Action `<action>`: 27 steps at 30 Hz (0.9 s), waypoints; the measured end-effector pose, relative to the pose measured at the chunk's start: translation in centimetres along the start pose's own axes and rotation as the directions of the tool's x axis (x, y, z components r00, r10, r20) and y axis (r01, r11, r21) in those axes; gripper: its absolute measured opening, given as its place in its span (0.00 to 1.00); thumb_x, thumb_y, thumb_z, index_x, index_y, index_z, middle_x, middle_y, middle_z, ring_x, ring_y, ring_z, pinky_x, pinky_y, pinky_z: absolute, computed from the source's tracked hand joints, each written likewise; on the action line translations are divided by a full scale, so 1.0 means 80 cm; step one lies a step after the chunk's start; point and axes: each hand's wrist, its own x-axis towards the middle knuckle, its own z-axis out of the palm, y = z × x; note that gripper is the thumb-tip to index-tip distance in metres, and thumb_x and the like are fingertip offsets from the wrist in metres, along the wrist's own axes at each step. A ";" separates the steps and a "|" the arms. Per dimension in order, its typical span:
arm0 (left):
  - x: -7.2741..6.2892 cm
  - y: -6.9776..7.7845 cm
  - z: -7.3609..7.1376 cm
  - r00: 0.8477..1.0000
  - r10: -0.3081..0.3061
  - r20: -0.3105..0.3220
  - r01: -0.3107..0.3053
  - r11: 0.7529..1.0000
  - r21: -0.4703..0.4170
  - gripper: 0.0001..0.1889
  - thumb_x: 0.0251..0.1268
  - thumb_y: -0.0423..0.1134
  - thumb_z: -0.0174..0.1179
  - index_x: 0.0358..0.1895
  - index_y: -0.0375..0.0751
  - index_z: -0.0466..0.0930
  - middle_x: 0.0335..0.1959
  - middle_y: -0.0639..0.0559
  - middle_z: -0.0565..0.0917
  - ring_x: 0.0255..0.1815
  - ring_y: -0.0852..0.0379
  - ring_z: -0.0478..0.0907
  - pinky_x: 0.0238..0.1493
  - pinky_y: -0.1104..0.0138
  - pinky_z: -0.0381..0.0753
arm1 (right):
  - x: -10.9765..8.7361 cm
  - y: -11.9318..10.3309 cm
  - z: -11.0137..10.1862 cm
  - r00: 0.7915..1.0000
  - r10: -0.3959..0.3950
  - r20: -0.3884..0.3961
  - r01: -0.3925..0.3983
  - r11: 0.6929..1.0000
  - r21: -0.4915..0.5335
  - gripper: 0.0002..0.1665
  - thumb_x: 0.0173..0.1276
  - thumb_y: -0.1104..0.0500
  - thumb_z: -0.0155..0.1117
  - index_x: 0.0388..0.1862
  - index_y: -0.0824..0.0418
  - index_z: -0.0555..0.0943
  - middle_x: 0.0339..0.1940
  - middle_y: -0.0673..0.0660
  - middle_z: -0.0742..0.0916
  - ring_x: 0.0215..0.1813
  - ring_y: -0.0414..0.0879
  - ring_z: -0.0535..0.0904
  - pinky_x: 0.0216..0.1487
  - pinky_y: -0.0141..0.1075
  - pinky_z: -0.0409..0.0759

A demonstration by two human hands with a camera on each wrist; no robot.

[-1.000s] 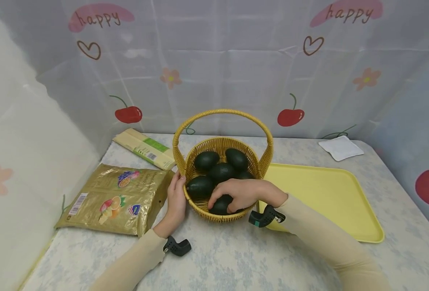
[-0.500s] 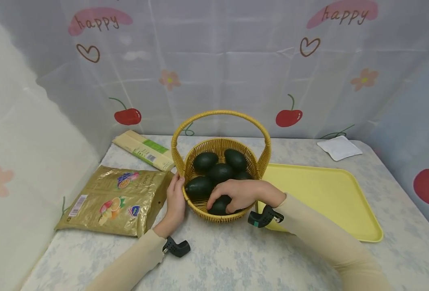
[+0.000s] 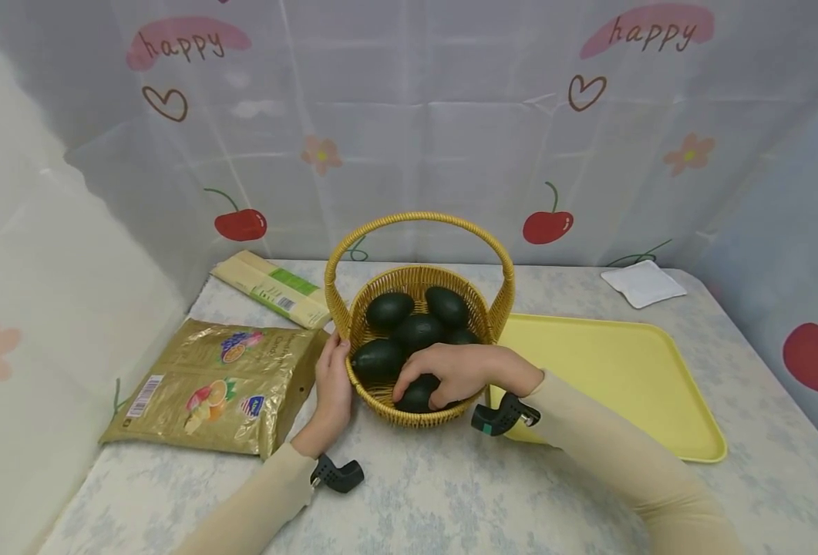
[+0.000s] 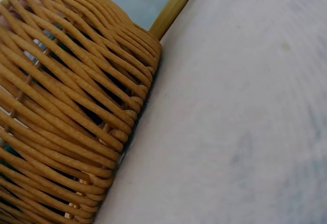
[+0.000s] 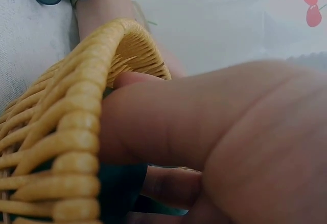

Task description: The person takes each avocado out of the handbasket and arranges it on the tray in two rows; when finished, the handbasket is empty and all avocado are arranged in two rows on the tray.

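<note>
A woven yellow basket with a tall handle stands mid-table and holds several dark green avocados. My right hand reaches into its near side, fingers curled round the nearest avocado. In the right wrist view the palm fills the frame above the basket rim, with dark avocado skin under it. My left hand rests flat against the basket's left outer wall. The left wrist view shows only the basket wall and tablecloth.
A gold snack bag lies left of the basket, with a long pale packet behind it. A yellow tray sits to the right, and a white folded cloth at the back right. A printed curtain walls the table.
Hands and basket keep their places; only the head camera has shifted slightly. The right hand stays on the same avocado.
</note>
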 end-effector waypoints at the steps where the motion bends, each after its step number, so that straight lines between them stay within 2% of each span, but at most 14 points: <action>1: 0.000 0.000 0.000 1.000 0.002 0.000 -0.002 1.000 0.000 0.27 0.81 0.40 0.40 0.80 0.44 0.61 0.79 0.47 0.67 0.79 0.52 0.61 0.79 0.54 0.59 | 0.000 0.000 0.000 1.000 0.000 0.001 0.000 1.000 0.002 0.30 0.64 0.70 0.65 0.64 0.51 0.83 0.65 0.49 0.84 0.69 0.45 0.76 0.71 0.38 0.74; 6: 0.000 -0.001 -0.003 1.000 0.012 0.008 -0.012 1.000 -0.015 0.27 0.81 0.39 0.40 0.80 0.45 0.61 0.79 0.48 0.67 0.78 0.53 0.61 0.78 0.55 0.60 | 0.002 0.000 0.001 1.000 -0.001 0.005 0.001 1.000 0.006 0.30 0.65 0.69 0.65 0.65 0.51 0.82 0.65 0.49 0.84 0.70 0.45 0.76 0.70 0.38 0.74; 13: 0.004 -0.003 -0.003 1.000 0.019 0.020 -0.019 0.999 -0.026 0.27 0.81 0.39 0.41 0.79 0.47 0.62 0.77 0.49 0.69 0.76 0.54 0.64 0.74 0.61 0.63 | 0.005 0.001 0.002 1.000 0.023 0.011 -0.022 1.000 -0.021 0.30 0.65 0.67 0.67 0.65 0.50 0.81 0.66 0.48 0.83 0.70 0.45 0.75 0.72 0.40 0.73; 21: 0.003 -0.003 -0.004 0.999 0.025 0.021 -0.025 1.000 -0.011 0.27 0.81 0.39 0.41 0.79 0.46 0.63 0.77 0.48 0.69 0.77 0.54 0.64 0.75 0.59 0.62 | 0.002 -0.001 0.002 0.999 0.037 0.000 -0.037 0.999 -0.013 0.29 0.66 0.65 0.68 0.65 0.49 0.81 0.65 0.47 0.83 0.70 0.45 0.75 0.71 0.41 0.73; 27: 0.003 -0.003 -0.005 0.999 0.027 0.029 -0.027 1.000 -0.005 0.27 0.81 0.39 0.40 0.79 0.46 0.62 0.77 0.49 0.69 0.77 0.54 0.64 0.74 0.62 0.63 | -0.004 -0.005 -0.004 0.999 0.037 -0.024 -0.037 0.999 -0.006 0.27 0.67 0.63 0.69 0.65 0.50 0.81 0.65 0.48 0.83 0.70 0.46 0.74 0.70 0.41 0.74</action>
